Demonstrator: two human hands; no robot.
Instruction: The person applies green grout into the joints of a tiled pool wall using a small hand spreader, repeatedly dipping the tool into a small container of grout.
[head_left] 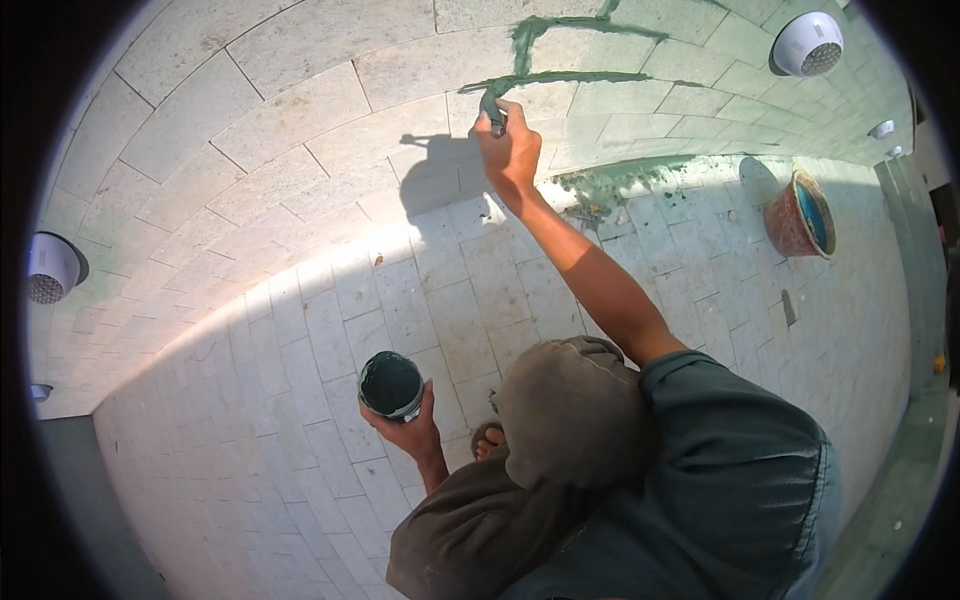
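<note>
At the tiled wall (300,120), my right hand (512,150) is closed on a small hand tool (490,108) smeared dark green. Its tip is at a joint line coated with green paste (570,78), and its exact kind is hidden by fingers and paste. More green paste runs along the joints above and to the right. Lower left, my left hand (408,428) cups a round tub (391,385) from below and the side. Dark green paste coats the tub's inside and rim. The tub is held up over the tiled floor, apart from the wall.
A reddish, stained bucket (795,218) with a blue inside stands on the floor (290,420) at right, near the wall. Green smears (610,185) lie along the wall's foot. White round lamps (808,45) stick out from the wall. A sandalled foot (488,438) shows beside brown cloth.
</note>
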